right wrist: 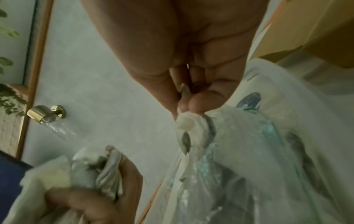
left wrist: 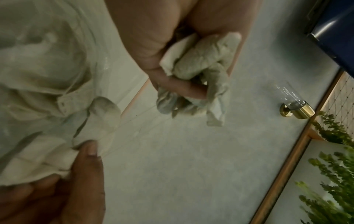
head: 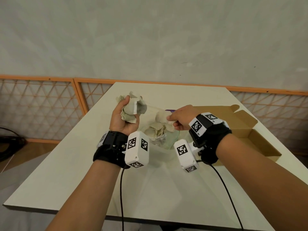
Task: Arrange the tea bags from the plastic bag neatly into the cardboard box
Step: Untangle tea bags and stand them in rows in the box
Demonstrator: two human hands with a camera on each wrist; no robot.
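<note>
My left hand [head: 130, 106] is raised over the white table [head: 166, 189] and grips a crumpled bunch of pale tea bags [head: 128, 116]; the left wrist view shows its fingers wrapped round the bunch [left wrist: 201, 71]. My right hand [head: 170, 120] pinches the white edge of a tea bag [right wrist: 184, 123] at the mouth of the clear plastic bag [head: 160, 139]. More tea bags [head: 155, 129] lie inside that bag, between my wrists. The open brown cardboard box [head: 260, 142] lies to the right of my right wrist with its lid [head: 230, 117] folded back.
An orange lattice fence [head: 50, 104] runs behind the table below a pale wall. Black cables [head: 10, 140] lie on the floor at the left. A purple label [head: 170, 110] shows behind the bag. Bare tabletop stretches toward the near edge.
</note>
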